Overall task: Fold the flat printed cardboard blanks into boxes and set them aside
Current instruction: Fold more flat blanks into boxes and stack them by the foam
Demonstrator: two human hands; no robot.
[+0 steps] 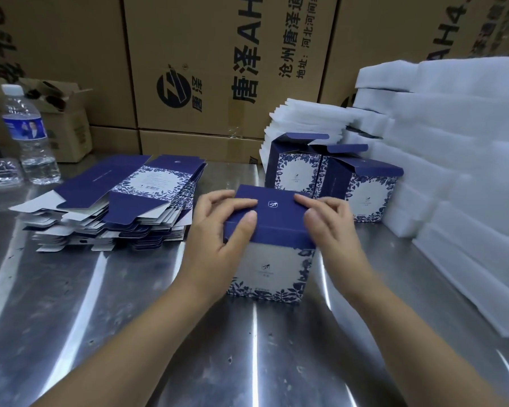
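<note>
Bright, even overhead light, source out of frame; the steel tabletop (100,333) throws long white glare streaks running toward the camera, and the white foam sheets (453,142) at right are near blown out, layer edges barely separable. Shadows soft and faint. Centre sharp, namely left hand (218,245), right hand (332,230) and the blue box (272,218) they grip, while wide-angle distortion bows the brown cartons (188,54) along the top and tilts the water bottle (30,133) at left, edges slightly soft

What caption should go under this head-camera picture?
Left hand and right hand grip a printed box, closing its blue top, beside a stack of flat blanks.
</note>
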